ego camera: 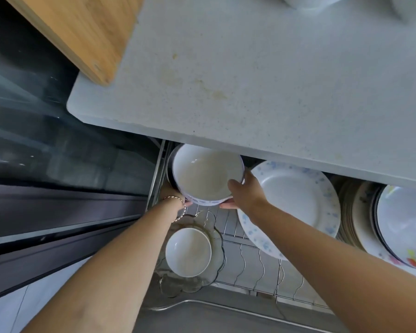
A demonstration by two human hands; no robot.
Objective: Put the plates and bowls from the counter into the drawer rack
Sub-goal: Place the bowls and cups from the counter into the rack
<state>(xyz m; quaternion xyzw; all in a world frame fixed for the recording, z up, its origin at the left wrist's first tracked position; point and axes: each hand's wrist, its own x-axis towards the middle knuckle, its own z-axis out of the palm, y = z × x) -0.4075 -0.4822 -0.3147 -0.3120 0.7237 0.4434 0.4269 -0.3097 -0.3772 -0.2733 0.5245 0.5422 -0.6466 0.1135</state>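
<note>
A large white bowl with a blue pattern on its outside hangs over the back left of the open drawer rack, just under the counter edge. My left hand holds its left side from below; a beaded bracelet is on that wrist. My right hand grips its right rim, thumb over the edge. A dark rim shows behind the bowl. To the right, a white plate with blue flecks leans in the rack. A small white bowl sits in a clear glass dish at the front left.
The speckled grey counter overhangs the drawer's back. A wooden cutting board lies at its left end. Stacked plates, one with a floral print, fill the rack's right side. White dishes show at the counter's far edge. Dark cabinet fronts stand at left.
</note>
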